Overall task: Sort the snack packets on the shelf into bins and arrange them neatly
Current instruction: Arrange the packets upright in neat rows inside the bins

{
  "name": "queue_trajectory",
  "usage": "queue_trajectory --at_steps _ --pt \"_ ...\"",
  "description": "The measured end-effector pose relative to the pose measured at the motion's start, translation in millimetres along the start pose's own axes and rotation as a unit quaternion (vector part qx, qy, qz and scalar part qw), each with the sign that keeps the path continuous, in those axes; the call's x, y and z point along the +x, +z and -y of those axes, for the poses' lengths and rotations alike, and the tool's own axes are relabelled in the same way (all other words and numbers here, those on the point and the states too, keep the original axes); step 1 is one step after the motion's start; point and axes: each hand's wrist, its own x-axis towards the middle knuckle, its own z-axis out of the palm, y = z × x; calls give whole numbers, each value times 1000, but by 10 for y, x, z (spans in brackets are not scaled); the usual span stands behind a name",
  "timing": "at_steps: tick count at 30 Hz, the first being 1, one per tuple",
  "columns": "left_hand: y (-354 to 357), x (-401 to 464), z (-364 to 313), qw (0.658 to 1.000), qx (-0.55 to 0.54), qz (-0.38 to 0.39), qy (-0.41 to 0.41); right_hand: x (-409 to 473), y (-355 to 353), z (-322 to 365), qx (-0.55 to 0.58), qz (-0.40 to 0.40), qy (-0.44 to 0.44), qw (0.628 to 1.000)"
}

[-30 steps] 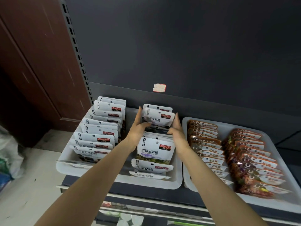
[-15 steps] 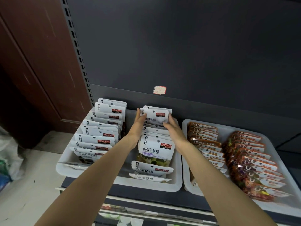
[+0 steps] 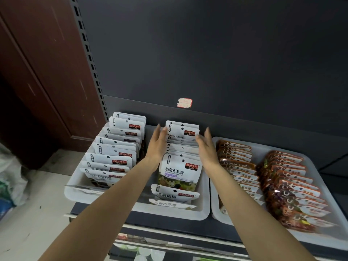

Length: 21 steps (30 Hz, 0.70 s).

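Both hands' straight fingers (image 3: 160, 131) flank white packets (image 3: 182, 132).

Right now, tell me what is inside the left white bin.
The left bin holds two rows of white packets: a left row and a middle row, flanked by the open left hand and right hand. The arms cover part of the floor.

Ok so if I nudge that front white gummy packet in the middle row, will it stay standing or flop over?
The white gummy packet looks like a thin, soft pouch, so probably floppy and light. It leans back on the row behind it, so a push would likely tip it. Its glossy film may be slippery.
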Motion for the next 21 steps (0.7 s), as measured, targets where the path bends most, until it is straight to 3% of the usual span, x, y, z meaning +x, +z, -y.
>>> queue_trajectory --at_steps 3,6,8,13,18,21 --pt "-93 -81 103 998 62 -28 -10 -235 -96 -31 -55 9 4 998" --pt "-113 -135 179 990 106 63 -73 -357 -84 -88 -60 42 34 997" --pt "-93 -97 197 988 80 104 -85 -300 -34 -74 -62 55 46 996" --pt "-65 -48 198 990 34 116 -77 -191 69 -61 -31 64 29 997" --pt "-162 -210 205 990 18 104 -98 -245 61 -187 -30 15 41 999" --pt "-183 -321 210 984 -8 141 -112 -364 79 -231 -15 28 51 998"
